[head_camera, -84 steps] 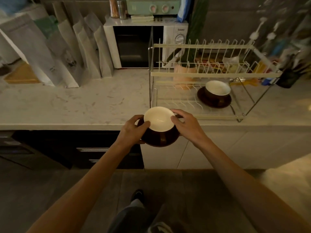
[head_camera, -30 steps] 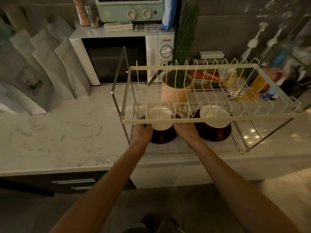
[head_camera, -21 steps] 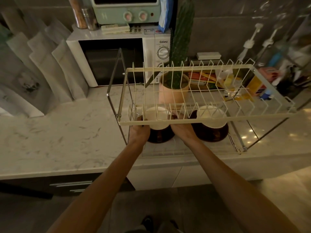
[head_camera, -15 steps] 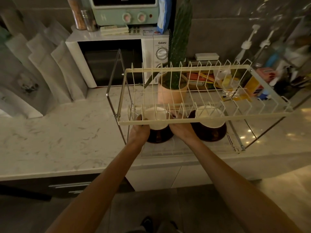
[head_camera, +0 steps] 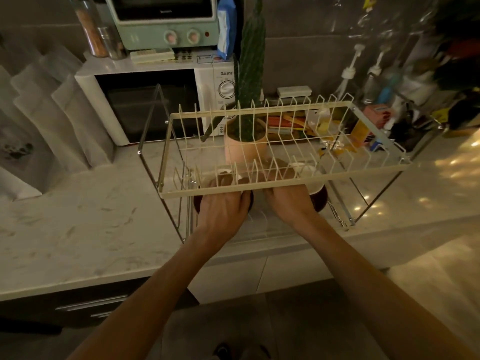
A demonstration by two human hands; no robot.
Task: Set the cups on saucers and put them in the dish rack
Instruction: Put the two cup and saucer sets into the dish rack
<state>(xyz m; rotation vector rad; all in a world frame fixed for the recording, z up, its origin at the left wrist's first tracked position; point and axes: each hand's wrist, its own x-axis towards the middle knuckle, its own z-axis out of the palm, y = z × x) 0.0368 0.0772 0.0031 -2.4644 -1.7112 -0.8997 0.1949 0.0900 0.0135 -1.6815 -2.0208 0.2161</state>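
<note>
A white stone counter (head_camera: 78, 224) with grey veins runs across the room, and a dish rack (head_camera: 283, 178) is set on it. The rack has a cream top shelf of wires and a lower shelf under it. Both hands are reached in under the top shelf. The left hand (head_camera: 220, 209) is laid over the left cup (head_camera: 223, 175), which sits on its dark saucer (head_camera: 198, 203) on the lower shelf. The fingers are hidden by the wires, so it cannot be told if the cup is held. The right hand (head_camera: 288, 201) is just beside the right cup (head_camera: 315, 188); its fingers cannot be seen well either. Far back, a microwave (head_camera: 155, 100) is seen with a green oven (head_camera: 166, 19) on top. A cactus (head_camera: 249, 74) in a pink pot is behind the rack. Paper bags (head_camera: 59, 120) lean at the far left. A dark floor (head_camera: 285, 320) is seen near.
</note>
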